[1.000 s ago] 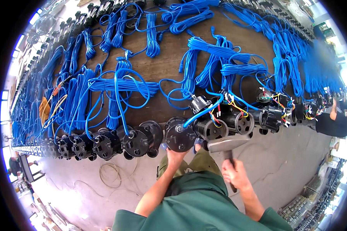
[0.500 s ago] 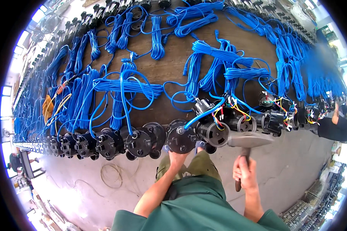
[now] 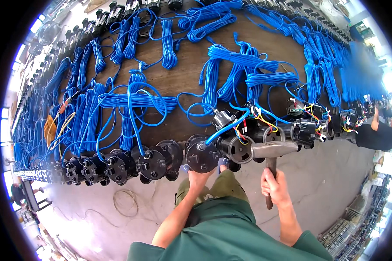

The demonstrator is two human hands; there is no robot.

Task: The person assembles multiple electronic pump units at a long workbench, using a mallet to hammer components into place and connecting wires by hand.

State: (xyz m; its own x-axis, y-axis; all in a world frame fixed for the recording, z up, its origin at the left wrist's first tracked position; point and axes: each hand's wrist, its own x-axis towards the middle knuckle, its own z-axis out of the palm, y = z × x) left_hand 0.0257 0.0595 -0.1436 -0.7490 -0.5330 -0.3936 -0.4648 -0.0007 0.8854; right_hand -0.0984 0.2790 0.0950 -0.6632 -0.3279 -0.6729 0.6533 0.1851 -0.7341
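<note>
Head cam, looking straight down at a long wooden workbench [image 3: 183, 78] absolutely buried in coiled blue cables [image 3: 135, 102]. Along the near edge, a whole row of black pump motors [image 3: 117, 165] lined up side by side, round end caps facing out. Left hand [image 3: 200, 177] reaching up from below and cupped under the black motor end cap [image 3: 202, 155] right at the table's edge, fingers curled against its underside, thumb side hidden so can't tell how firm the grip really is. Right hand [image 3: 275, 188] wrapped tight in a fist around the wooden handle of a hammer [image 3: 272, 152], metal head up and lying sideways just beside the open motor housing [image 3: 239, 148], looks like touching or nearly touching its right rim, hard to call. That housing sitting just right of the end cap, with a blue cable running into it and a mess of yellow, red and white wires [image 3: 257, 119] poking out above. More wired-up motors [image 3: 309, 124] further right. Another person's arm [image 3: 374, 130] in a dark sleeve at the far right edge. Green shirt [image 3: 231, 235] filling the bottom, grey concrete floor [image 3: 117, 217] underneath with a loose loop of wire on it.
</note>
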